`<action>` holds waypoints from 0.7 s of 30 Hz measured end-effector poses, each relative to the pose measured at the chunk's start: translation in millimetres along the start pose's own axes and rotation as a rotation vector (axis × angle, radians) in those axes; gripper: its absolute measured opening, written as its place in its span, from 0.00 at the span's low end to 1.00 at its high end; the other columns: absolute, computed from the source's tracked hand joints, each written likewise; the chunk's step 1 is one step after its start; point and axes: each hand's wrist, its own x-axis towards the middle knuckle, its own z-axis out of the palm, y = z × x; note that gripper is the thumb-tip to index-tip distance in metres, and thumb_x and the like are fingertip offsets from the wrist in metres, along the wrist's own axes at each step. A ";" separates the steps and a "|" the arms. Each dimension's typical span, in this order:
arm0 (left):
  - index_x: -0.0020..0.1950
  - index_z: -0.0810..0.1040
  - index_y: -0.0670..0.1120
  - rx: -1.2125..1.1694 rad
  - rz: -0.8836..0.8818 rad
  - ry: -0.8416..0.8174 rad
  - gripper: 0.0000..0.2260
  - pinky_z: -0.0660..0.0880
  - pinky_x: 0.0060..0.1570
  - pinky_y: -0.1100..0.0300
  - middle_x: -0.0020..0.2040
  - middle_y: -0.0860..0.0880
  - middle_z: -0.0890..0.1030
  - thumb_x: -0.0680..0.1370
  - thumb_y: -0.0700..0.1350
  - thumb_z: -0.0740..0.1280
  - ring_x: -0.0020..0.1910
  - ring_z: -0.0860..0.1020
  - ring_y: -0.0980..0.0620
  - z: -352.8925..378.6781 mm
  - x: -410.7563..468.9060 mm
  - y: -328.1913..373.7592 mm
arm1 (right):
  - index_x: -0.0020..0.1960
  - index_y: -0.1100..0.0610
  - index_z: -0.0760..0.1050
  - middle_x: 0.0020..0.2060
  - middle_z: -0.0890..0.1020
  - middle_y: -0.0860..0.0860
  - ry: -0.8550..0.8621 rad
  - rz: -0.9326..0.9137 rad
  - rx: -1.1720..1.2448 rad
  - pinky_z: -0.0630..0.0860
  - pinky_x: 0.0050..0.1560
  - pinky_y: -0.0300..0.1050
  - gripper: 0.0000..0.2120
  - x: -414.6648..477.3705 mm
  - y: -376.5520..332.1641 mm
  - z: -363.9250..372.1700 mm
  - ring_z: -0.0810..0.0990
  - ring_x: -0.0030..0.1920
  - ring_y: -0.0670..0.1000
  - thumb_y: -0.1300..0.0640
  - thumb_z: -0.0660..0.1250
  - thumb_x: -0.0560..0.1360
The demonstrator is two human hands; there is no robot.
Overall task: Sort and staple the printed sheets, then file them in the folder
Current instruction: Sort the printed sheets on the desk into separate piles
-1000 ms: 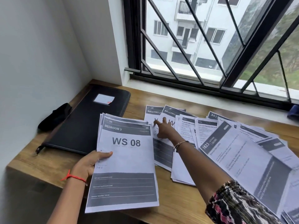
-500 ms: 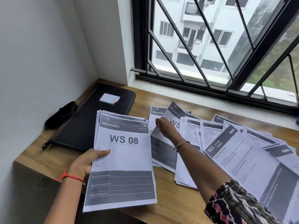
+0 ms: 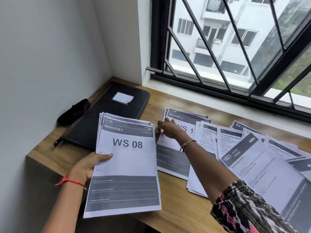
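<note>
The left hand [image 3: 87, 167] is closed on a stack of white printed sheets [image 3: 127, 165] headed "BEDROOM 3" and "WS 08". The thumb is laid across the top sheet near its left edge, and the fingers are hidden beneath. The stack is held over the near-left part of the brown wooden desk [image 3: 176, 216], with its far corners overlapping the black zipped folder [image 3: 109, 113].

The right hand [image 3: 170, 130] is extended forward, with the fingers set at the left edge of a white sheet headed "BALCONY 3" [image 3: 170, 162] — whether that edge is pinched or merely touched cannot be determined. This sheet is lying on the desk just right of the held stack.

Further printed sheets [image 3: 255, 167] are fanned out, overlapping, across the desk to the right — one marked "1623 KITCHEN" is uppermost.

The folder is laid flat and closed at the far-left corner, with a white label [image 3: 122, 98] on its cover. A black fabric pouch [image 3: 74, 111] is placed beside it, against the grey wall [image 3: 42, 64].
</note>
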 end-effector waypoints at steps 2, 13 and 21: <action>0.51 0.76 0.35 0.000 -0.003 -0.002 0.06 0.79 0.28 0.46 0.36 0.38 0.83 0.77 0.32 0.61 0.31 0.83 0.42 1.0 0.5 0.3 | 0.56 0.58 0.77 0.61 0.72 0.52 -0.017 0.010 -0.013 0.66 0.58 0.52 0.12 -2.3 1.0 -0.8 0.66 0.63 0.56 0.66 0.60 0.77; 0.48 0.76 0.36 0.060 0.007 -0.005 0.05 0.79 0.25 0.48 0.34 0.40 0.83 0.77 0.32 0.61 0.29 0.82 0.43 11.1 8.2 12.2 | 0.54 0.57 0.75 0.58 0.77 0.50 -0.022 -0.008 -0.075 0.60 0.49 0.45 0.10 -22.4 20.6 -16.8 0.65 0.62 0.56 0.66 0.58 0.78; 0.47 0.76 0.37 0.081 0.049 0.007 0.04 0.78 0.26 0.46 0.32 0.41 0.83 0.76 0.32 0.62 0.28 0.82 0.45 23.4 15.5 21.6 | 0.56 0.58 0.78 0.55 0.75 0.52 0.097 0.074 -0.177 0.67 0.53 0.48 0.13 -39.0 40.8 -35.8 0.66 0.60 0.56 0.66 0.59 0.78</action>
